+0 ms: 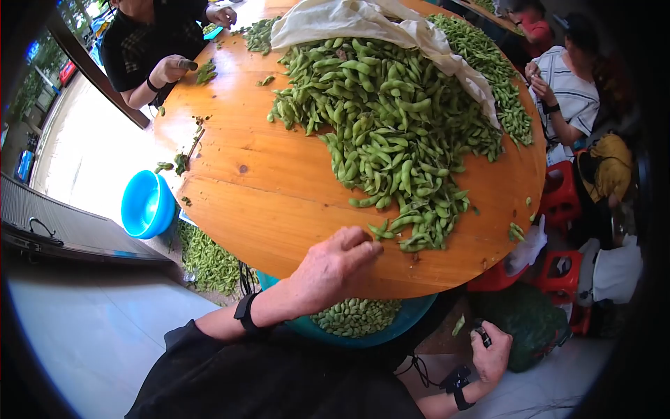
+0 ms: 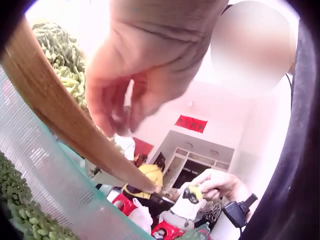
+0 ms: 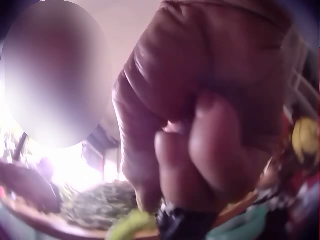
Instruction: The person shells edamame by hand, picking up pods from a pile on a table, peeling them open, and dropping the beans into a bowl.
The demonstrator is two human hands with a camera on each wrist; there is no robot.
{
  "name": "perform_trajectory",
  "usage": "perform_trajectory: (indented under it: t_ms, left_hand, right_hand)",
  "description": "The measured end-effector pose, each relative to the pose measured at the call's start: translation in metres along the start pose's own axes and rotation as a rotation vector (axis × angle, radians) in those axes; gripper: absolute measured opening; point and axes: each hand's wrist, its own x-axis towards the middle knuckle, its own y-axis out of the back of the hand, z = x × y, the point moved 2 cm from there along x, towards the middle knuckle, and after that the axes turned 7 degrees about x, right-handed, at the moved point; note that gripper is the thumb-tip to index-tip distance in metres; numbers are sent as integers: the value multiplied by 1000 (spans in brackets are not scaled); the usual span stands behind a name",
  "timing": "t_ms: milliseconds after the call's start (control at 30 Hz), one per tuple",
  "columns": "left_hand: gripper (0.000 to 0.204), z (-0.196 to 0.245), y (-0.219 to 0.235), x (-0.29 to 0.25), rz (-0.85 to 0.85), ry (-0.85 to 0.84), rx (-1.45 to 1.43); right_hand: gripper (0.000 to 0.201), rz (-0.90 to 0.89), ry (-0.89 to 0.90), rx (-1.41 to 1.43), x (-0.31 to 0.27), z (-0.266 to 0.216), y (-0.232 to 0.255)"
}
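At the table's near edge, my left hand (image 1: 338, 262) hovers with fingers bent, beside the closest pods of a big heap of green soybean pods (image 1: 391, 119). The left wrist view has the fingers and thumb of that hand (image 2: 145, 75) drawn close together; I cannot tell whether anything is between them. Low on the right, away from the table, my right hand (image 1: 492, 353) has curled fingers and a black cover (image 1: 481, 334) at its tip. A single green pod (image 3: 132, 225) pokes out by those fingertips in the right wrist view.
A teal basin (image 1: 412, 318) of shelled beans (image 1: 356, 315) sits under the edge of the round wooden table (image 1: 244, 188). Cream cloth (image 1: 349, 21) covers the heap's back. There are a blue bowl (image 1: 148, 206) at left, red stools (image 1: 558, 192) at right, and people around the table.
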Motion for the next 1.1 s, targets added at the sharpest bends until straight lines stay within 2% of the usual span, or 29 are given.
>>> perform_trajectory:
  t_ms: [33, 100, 133, 200, 233, 267, 333, 400, 433, 500, 533, 600, 667, 733, 867, 933, 967, 1033, 1100]
  left_hand:
    - [27, -2, -2, 8, 0, -2, 2]
    - [28, -10, -8, 20, 126, 13, 173]
    - [28, -12, -13, 23, 126, 12, 179]
    - [26, -16, -22, 29, 47, 37, 324]
    - [26, -17, -24, 31, 47, 29, 326]
    - [25, -17, -24, 30, 77, -5, 307]
    - [24, -15, -19, 27, 101, -43, 283]
    - [20, -12, -10, 22, -31, 101, -106]
    - [20, -12, -9, 18, -37, 100, -107]
    - [19, -14, -11, 8, -78, 265, -595]
    - [19, -12, -9, 4, -80, 268, -595]
    - [19, -9, -4, -1, -172, 339, -574]
    - [18, -9, -4, -6, -171, 350, -537]
    - [15, -12, -5, -10, -110, 313, -495]
    - [12, -14, -4, -13, -128, 304, -404]
    - [8, -18, -10, -16, -174, 446, -660]
    - [8, -22, -7, -16, -175, 447, -663]
    - [7, -24, -3, -14, -457, 663, -1195]
    - [7, -23, -7, -15, -435, 655, -1304]
  right_hand:
    - [20, 2, 1, 2, -2, 8, -1]
    - [19, 155, 49, 63, 0, 13, -2]
    - [19, 155, 52, 69, 4, 11, -7]
    - [18, 169, 41, 284, 14, 0, -21]
    - [18, 136, 29, 381, 20, -19, -30]
    - [17, 108, 95, 466, 27, -29, -42]
    - [23, -27, 138, 702, 35, -59, -66]
    - [25, -147, 50, 950, 39, -88, -92]
    - [25, -214, 31, 1082, 41, -98, -102]
    - [28, -312, -11, 1259, 47, -113, -115]
    - [28, -358, -30, 1358, 50, -116, -121]
    - [28, -385, -33, 1390, 51, -124, -128]
    - [28, -413, -40, 1420, 53, -128, -132]
    - [26, -433, -21, 1344, 53, -130, -133]
    - [25, -443, 41, 1218, 55, -131, -134]
    - [22, -439, 62, 1212, 55, -131, -134]
    - [22, -438, 60, 1210, 56, -127, -135]
    - [20, -568, -19, 1546, 55, -118, -140]
    - [21, -547, 0, 1539, 55, -122, -137]
